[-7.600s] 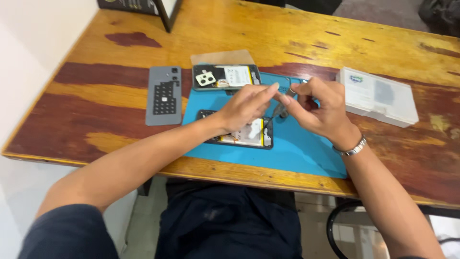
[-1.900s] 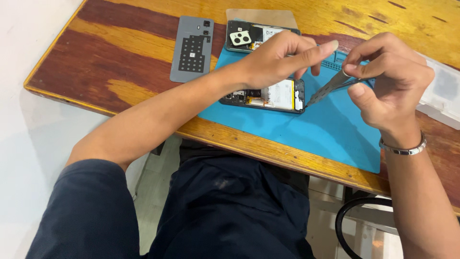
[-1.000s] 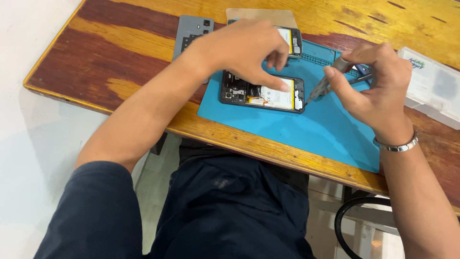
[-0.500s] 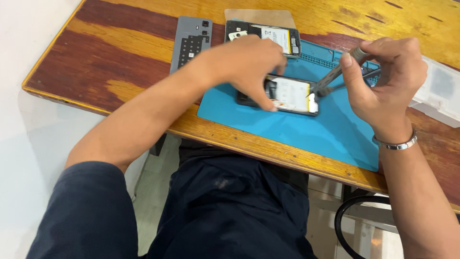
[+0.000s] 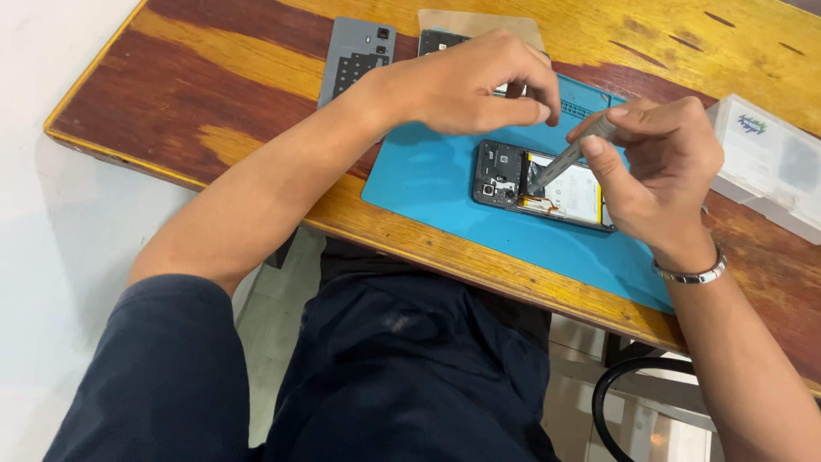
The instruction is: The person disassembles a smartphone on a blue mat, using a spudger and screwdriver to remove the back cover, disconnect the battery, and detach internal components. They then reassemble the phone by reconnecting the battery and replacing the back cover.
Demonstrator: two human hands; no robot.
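An opened phone (image 5: 547, 184) lies on the blue mat (image 5: 428, 175), its back off, showing a dark board and a white battery. My right hand (image 5: 658, 167) grips slim metal tweezers (image 5: 564, 158) whose tip touches the phone's inside near the battery's top edge. A metal bracelet sits on that wrist. My left hand (image 5: 475, 85) hovers just above the mat behind the phone, fingers curled and thumb pressed to the forefinger. I see nothing in it.
A grey phone back cover (image 5: 355, 56) lies on the wooden table (image 5: 197, 94) left of the mat. Another opened phone (image 5: 440, 38) on a clear sheet is partly hidden behind my left hand. A white plastic box (image 5: 770, 158) stands at the right.
My left hand has let go of the opened phone and lifted back over the mat. The right hand has brought the tweezers' tip down onto the phone's inside.
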